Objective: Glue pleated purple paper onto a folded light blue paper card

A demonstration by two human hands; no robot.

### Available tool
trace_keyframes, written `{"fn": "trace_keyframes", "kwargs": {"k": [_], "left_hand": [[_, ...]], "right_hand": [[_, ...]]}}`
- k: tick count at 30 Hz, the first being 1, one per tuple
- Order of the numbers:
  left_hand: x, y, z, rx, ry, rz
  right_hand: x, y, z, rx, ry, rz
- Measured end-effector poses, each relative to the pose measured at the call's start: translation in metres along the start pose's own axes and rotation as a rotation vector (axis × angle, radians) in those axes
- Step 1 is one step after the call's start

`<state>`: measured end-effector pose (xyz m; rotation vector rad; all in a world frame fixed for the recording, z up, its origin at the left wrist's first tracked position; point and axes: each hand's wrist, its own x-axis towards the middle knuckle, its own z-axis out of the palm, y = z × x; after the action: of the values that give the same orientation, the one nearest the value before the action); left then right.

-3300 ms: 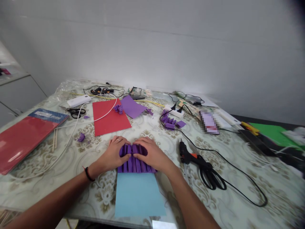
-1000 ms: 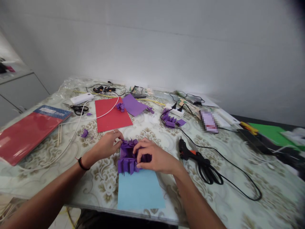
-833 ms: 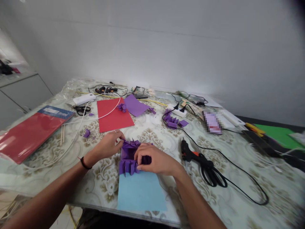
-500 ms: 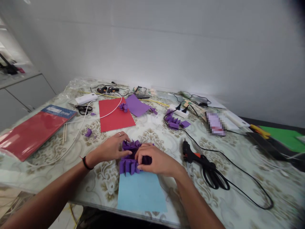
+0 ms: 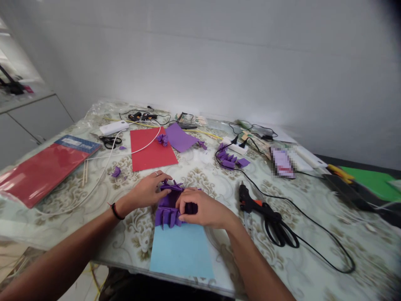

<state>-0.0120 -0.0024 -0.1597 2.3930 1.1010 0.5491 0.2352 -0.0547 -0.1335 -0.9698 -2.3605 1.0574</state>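
Observation:
A pleated purple paper piece (image 5: 168, 217), folded into a box-like ring, stands at the far edge of a light blue sheet (image 5: 181, 253). My left hand (image 5: 149, 190) grips its left side, the thumb toward the inside and the fingers over the far rim. My right hand (image 5: 200, 208) is curled over the right part, with thumb and fingertips pinching the near pleated wall. It covers much of that side. To the right of my right hand, a black glue gun (image 5: 249, 200) lies with its cord loosely coiled.
Beyond my hands are a red sheet (image 5: 152, 152), a purple sheet (image 5: 180, 138) and another pleated purple strip (image 5: 227, 156). Scissors (image 5: 109, 141) and a packet of red paper (image 5: 44, 171) lie left. A white power strip (image 5: 234, 145) and a phone (image 5: 282, 162) are at right.
The camera view has shifted slightly. My left hand's hold on the purple paper has changed a little, and the inside of the ring shows more. My right hand keeps its pinch.

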Motion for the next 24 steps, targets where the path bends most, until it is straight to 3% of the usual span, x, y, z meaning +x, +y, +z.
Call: {"fn": "trace_keyframes", "kwargs": {"k": [24], "left_hand": [[0.004, -0.011, 0.001, -0.019, 0.025, -0.002]], "right_hand": [[0.001, -0.003, 0.003, -0.006, 0.006, 0.005]]}}
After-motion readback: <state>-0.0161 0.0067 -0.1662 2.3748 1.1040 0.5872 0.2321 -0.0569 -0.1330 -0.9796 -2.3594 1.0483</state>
